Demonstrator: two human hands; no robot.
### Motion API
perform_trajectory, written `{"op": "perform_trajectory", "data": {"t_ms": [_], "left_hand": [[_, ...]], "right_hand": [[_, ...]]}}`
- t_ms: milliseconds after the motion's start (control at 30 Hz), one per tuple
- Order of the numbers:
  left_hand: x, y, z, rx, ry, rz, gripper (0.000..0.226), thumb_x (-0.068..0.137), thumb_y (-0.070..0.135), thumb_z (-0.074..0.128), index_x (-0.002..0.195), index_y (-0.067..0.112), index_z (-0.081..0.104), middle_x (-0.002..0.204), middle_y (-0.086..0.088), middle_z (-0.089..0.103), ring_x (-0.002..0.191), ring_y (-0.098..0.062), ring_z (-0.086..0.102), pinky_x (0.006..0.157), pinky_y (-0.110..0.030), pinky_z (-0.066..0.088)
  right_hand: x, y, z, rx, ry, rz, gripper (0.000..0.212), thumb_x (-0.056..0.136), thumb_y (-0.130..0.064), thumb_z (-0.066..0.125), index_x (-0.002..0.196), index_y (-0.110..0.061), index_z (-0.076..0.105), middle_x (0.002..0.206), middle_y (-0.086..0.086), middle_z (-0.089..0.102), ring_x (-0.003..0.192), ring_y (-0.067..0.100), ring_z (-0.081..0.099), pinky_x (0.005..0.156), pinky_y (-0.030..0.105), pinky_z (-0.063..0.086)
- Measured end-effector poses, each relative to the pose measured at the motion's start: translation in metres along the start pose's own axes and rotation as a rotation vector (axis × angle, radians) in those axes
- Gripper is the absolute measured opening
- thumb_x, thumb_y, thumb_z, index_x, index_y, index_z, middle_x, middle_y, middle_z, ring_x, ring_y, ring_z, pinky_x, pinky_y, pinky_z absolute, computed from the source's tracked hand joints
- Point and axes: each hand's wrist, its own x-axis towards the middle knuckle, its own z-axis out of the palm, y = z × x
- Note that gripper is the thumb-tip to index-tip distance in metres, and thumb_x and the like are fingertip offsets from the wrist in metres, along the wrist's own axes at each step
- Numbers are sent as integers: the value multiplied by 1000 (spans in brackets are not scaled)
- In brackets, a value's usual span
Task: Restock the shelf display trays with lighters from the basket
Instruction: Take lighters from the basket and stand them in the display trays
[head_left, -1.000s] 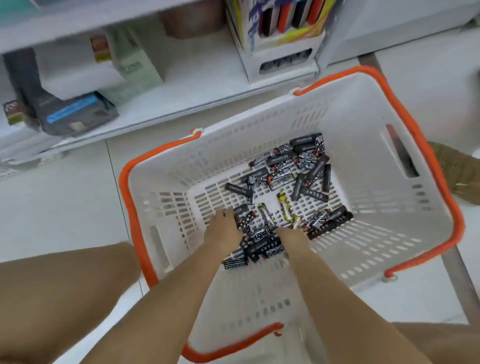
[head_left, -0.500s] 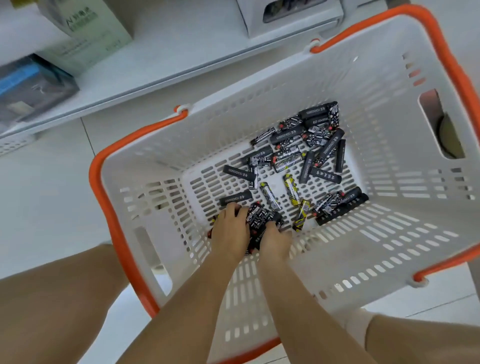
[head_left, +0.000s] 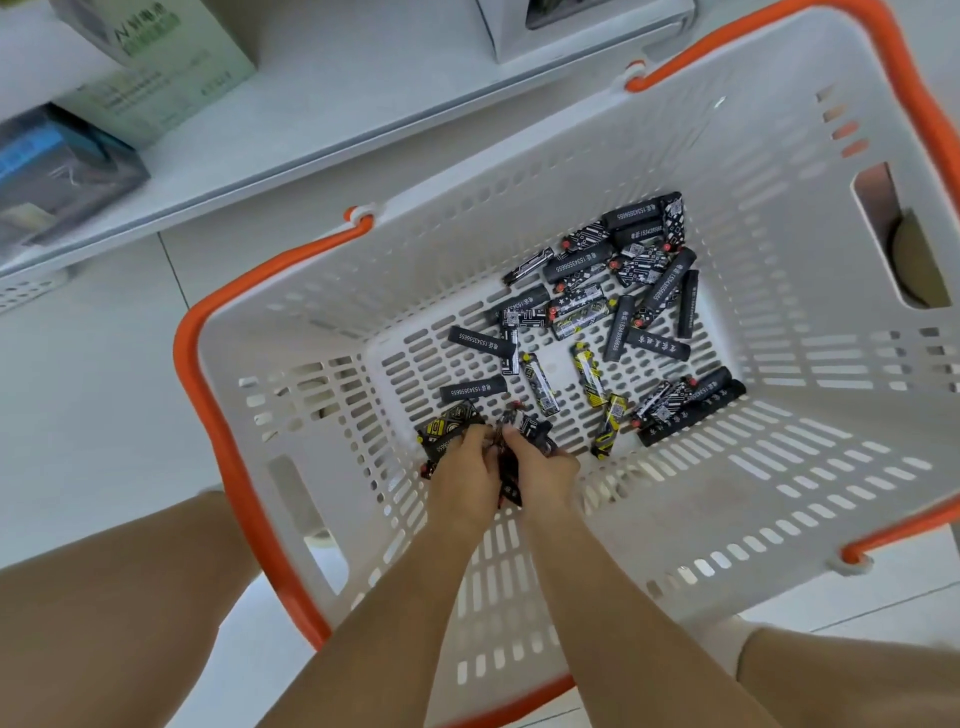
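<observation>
**Both hands down in the basket, gathering lighters**

On the far left sits the shelf (head_left: 270, 150), a green box (head_left: 156, 67) on it. Below it the white basket (head_left: 779, 467) stands on the floor. The left hand (head_left: 462, 473) curls round a bunch of black-and-yellow lighters (head_left: 447, 428) at the near left corner of the basket floor. Touching it, the right hand (head_left: 543, 470) grips more dark ones. Loose lighters (head_left: 623, 291) lie scattered further right.
</observation>
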Motion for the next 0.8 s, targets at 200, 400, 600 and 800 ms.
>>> {"op": "perform_trajectory", "data": {"t_ms": [200,400,600,800], "left_hand": [[3,-4,12,-78,-26,-116,41,90,15,54,130,21,54,121,-7,57,115,-27,51,95,-42,45],[14,18,0,-302,188,-96,27,98,17,46,123,17,58,112,-2,62,98,-19,59,84,-30,47],[49,39,-23,-6,7,-14,23,94,30,58,108,13,62,97,-4,67,88,-21,63,82,-37,52],[44,32,-34,115,-62,-56,23,84,17,71,104,9,63,100,-8,67,94,-25,62,82,-34,50]], "right_hand": [[-10,-13,-2,-209,-9,-5,77,71,-39,80,129,-6,42,123,16,54,106,32,59,94,45,50],[2,-13,-7,-335,19,-89,69,87,-58,54,136,-10,41,130,16,52,115,33,54,94,40,44],[8,-11,-12,-358,-16,-152,47,98,-46,37,124,-10,52,116,18,63,105,35,59,84,40,45],[15,-19,-14,-415,-54,-121,42,92,-21,49,132,-10,46,115,14,61,101,30,59,83,37,47]]}}
